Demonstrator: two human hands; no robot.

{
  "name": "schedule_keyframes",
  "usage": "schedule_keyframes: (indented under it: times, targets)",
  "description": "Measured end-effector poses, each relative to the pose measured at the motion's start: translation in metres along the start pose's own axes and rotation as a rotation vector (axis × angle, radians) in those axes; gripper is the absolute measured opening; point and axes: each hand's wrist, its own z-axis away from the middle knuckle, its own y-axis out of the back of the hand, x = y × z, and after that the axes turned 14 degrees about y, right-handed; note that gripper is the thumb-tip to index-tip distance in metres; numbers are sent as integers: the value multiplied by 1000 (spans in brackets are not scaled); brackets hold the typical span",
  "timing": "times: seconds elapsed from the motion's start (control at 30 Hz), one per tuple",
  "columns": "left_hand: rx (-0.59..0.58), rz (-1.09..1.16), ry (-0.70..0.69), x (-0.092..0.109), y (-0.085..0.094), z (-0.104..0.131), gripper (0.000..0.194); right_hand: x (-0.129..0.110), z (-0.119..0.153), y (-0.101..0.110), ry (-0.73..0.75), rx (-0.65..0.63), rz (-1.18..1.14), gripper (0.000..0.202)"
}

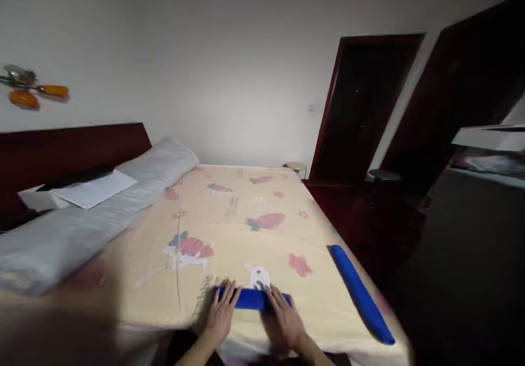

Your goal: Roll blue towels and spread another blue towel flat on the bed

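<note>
While both flat hands, left hand (221,312) and right hand (285,320), press it, the blue strip (251,298) shows only partly (blurred).

1. Short blue folded strip (252,298): flat on the bed's near edge, lying left to right, its two ends covered by hands
2. Long blue strip (361,295): flat near the bed's right edge, running far-left to near-right

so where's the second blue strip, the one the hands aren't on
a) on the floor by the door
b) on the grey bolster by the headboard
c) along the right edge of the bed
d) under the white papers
c: the long blue strip lies along the right edge of the bed sheet, apart from both hands, which rest on the short blue strip.
</note>
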Motion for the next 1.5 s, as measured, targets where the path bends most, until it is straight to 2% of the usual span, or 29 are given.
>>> schedule_keyframes:
  times: [0.13, 0.23, 0.47, 0.57, 0.8, 0.9, 1.0, 1.17, 1.33, 1.5]
  targets:
    - [-104, 18, -83, 6, 6, 3, 103, -12, -5, -12, 77, -112, -28, 70]
    - [-101, 28, -102, -1, 4, 1, 100, -8, -3, -13, 87, -162, 11, 77]
    - [22, 2, -41, -32, -30, -18, 85, 16, 8, 0, -57, -134, 115, 78]
    - [44, -20, -14, -38, -38, -22, 82, 22, 12, 5, -94, -129, 120, 78]
    - [75, 16, -10, -36, -23, -17, 75, 24, 13, 13, -129, -66, 101, 69]
    - [66, 34, -4, -34, -14, -13, 73, 23, 11, 18, -113, -43, 61, 71]
    - [50, 58, 5, -33, -7, -10, 71, 25, 7, 31, -82, -46, -18, 75]
    - [29, 121, 56, -32, -1, -8, 72, 25, 2, 76, -45, 47, -161, 36]
    - [-53, 218, 84, -26, 3, -7, 72, 3, 0, 120, -15, 203, -300, 22]
    - [-110, 315, 47, -9, 2, 1, 66, -22, -2, 138, -19, 334, -392, 18]
